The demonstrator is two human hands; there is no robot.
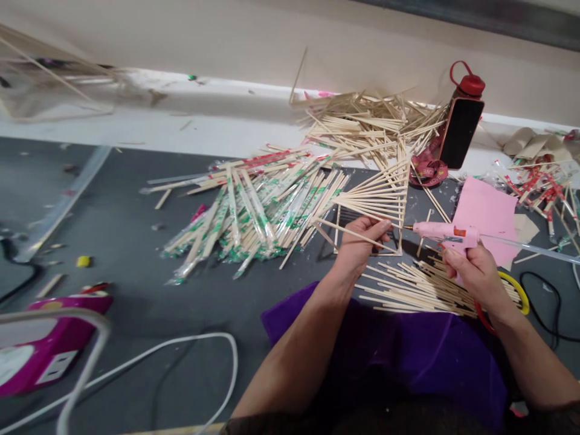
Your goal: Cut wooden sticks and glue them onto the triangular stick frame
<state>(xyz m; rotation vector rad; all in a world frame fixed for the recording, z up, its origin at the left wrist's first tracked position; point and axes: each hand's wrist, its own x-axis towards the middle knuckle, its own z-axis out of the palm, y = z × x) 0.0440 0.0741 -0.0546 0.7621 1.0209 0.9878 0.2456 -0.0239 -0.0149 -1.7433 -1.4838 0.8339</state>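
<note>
- Left hand (360,241): grip closed on the stick frame (380,196). The thumb lies over a lower slanted stick and the fingers are curled beneath it.
- Stick frame: bare wooden sticks fanned from a near-upright edge stick and joined into one flat panel. It is raised off the grey floor (136,241), at 12 to 1 o'clock of the left hand.
- Right hand (473,272): grip wrapped fully round the handle of the pink glue gun (441,231). I cannot tell whether a finger presses the trigger.
- Glue gun: the nozzle points to 9 o'clock, its tip just beside the frame's lower right corner. A clear glue stick (525,244) runs out of the back toward 3 o'clock.
- Handling, judged:
  - The frame is very light, and stiff along each stick but weak at the glued joints.
  - It is likely to rack or pop apart if twisted.
  - Best held on an outer edge stick near a corner, as it is now, not by the thin fan ends.
  - Dry wood gives good friction, so a light pinch should be enough.
  - The gun is rigid plastic and the nozzle is presumably hot, so hold it by the handle only.
- Surroundings:
  - Loose bare sticks (408,290) lie beneath both hands.
  - Wrapped chopsticks (254,211) are at 9 o'clock of the frame.
  - A phone (461,133) leans on a red-capped bottle (471,84) at 1 o'clock.
  - A pink sheet (487,211) lies behind the gun.
  - A purple cloth (408,350) covers the lap.
</note>
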